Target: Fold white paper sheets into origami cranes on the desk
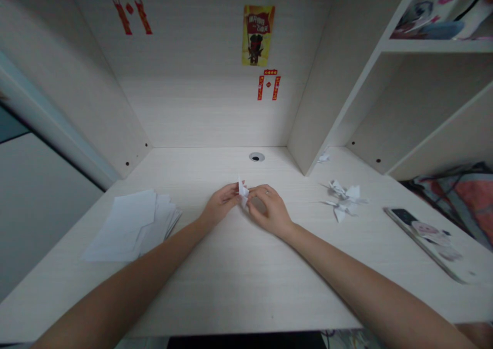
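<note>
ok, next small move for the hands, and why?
Probably let the left hand steady the folded white paper while the right hand presses along a crease. The left thumb and fingers already pinch it, the right fingertips are at its other side, and its angular points stick out rather than lying flat.

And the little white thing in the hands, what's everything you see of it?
The folded piece looks like white paper, with angled flaps and a thin point sticking up. It is held roughly upright over the desk, fingers of the left hand and right hand touching it. Its finer folds are too small to tell.
</note>
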Tool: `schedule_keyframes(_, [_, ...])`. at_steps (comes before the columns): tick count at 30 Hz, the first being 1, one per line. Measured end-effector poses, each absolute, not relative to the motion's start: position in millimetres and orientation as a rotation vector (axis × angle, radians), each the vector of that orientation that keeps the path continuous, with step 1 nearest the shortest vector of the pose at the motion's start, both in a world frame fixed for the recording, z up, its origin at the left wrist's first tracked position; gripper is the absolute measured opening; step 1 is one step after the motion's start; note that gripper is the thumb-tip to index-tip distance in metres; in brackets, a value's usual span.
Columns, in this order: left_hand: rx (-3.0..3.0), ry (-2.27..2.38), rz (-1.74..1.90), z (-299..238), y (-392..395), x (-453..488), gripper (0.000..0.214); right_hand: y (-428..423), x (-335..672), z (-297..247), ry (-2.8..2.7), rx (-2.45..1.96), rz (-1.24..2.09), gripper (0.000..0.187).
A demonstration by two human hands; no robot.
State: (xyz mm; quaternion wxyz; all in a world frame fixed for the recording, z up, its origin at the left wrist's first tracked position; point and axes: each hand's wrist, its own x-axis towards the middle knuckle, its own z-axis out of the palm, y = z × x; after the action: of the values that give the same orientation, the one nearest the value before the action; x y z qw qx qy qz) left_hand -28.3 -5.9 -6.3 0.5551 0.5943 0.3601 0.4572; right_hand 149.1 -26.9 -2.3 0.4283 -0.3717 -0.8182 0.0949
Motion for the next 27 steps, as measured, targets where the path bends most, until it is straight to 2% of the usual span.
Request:
schedule_keyframes(15, [1.280, 0.889, 1.095, -2.0, -8.2, -26.4, 0.048, -28.5, 149.9, 0.3, -2.004, -0.898, 0.135, 0.007])
schedule_keyframes(27, [1.273, 0.869, 1.075, -3.8, -7.5, -27.8, 0.050, -29.5, 149.4, 0.0, -2.050, -0.919, 0.175, 0.015])
